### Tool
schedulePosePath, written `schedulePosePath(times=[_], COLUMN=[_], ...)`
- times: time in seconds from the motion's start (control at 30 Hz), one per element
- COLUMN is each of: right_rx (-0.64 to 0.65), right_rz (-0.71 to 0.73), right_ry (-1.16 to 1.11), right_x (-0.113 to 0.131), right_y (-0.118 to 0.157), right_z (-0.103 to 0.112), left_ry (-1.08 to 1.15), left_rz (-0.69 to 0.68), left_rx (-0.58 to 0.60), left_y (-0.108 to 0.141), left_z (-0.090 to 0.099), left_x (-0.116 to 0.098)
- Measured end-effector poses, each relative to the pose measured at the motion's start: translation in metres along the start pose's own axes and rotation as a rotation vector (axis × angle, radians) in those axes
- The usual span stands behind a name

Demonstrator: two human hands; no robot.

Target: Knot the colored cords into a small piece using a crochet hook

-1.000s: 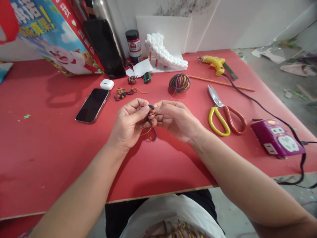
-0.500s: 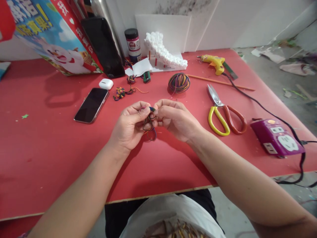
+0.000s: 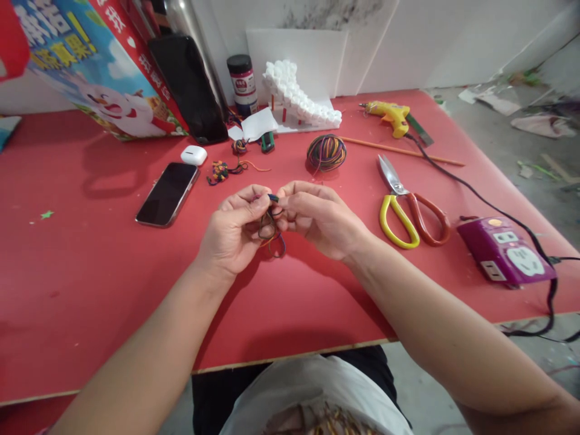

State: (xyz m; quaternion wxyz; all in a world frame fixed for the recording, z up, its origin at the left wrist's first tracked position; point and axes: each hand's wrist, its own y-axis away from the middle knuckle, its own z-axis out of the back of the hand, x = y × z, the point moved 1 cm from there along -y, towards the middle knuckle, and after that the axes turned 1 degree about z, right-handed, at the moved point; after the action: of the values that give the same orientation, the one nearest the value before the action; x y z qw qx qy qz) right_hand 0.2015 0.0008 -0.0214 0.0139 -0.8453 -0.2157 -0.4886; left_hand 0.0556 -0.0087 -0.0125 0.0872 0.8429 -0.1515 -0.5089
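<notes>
A multicoloured cord (image 3: 267, 227) is pinched between my two hands above the red table, its loops dangling below the fingers. My left hand (image 3: 238, 226) is closed, thumb and forefinger gripping the cord. On the other side my right hand (image 3: 319, 219) is also closed, fingertips on the same cord near the left thumb. The fingers hide part of the cord. Behind the hands lies a ball of the same coloured cord (image 3: 326, 152). A small knotted cord piece (image 3: 220, 171) with loose ends rests to the far left of it.
Scissors (image 3: 399, 208), a purple power socket (image 3: 505, 251) and a yellow glue gun (image 3: 388, 113) with its black cable are on the right. A phone (image 3: 167, 194) and white earphone case (image 3: 194, 154) lie left. A white flower-like model (image 3: 299, 99) stands at the back.
Both hands stay together on the cord; the fingertips have parted slightly, showing a bit more of the cord between them. The view has shifted very slightly.
</notes>
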Motion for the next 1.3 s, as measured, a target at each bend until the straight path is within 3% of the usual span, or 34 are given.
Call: schedulePosePath(times=[0.17, 0.37, 0.63, 0.93, 1.2, 1.3], right_rx=[-0.008, -0.004, 0.017, 0.054, 0.071, 0.053], right_rz=[0.002, 0.031, -0.018, 0.015, 0.026, -0.003], right_ry=[-0.001, 0.007, -0.002, 0.001, -0.040, 0.019], right_x=[-0.0015, -0.0016, -0.0004, -0.0029, -0.0037, -0.0023], right_y=[-0.0020, -0.0036, -0.0044, -0.0038, -0.0048, -0.0044], right_z=[0.0027, 0.0053, 0.0074, 0.0054, 0.0055, 0.0058], left_ry=[-0.054, -0.197, -0.197, -0.114, -0.064, -0.080], left_rz=[-0.012, -0.041, -0.062, 0.013, -0.030, -0.104], left_rx=[0.061, 0.042, 0.006, 0.091, 0.053, 0.033], left_y=[-0.0008, -0.0020, -0.0012, -0.0006, -0.0027, -0.0035], left_z=[0.0006, 0.0045, 0.0032, 0.0048, 0.0056, 0.0055], left_x=[0.0000, 0.0002, -0.0005, 0.0014, 0.0063, 0.0050])
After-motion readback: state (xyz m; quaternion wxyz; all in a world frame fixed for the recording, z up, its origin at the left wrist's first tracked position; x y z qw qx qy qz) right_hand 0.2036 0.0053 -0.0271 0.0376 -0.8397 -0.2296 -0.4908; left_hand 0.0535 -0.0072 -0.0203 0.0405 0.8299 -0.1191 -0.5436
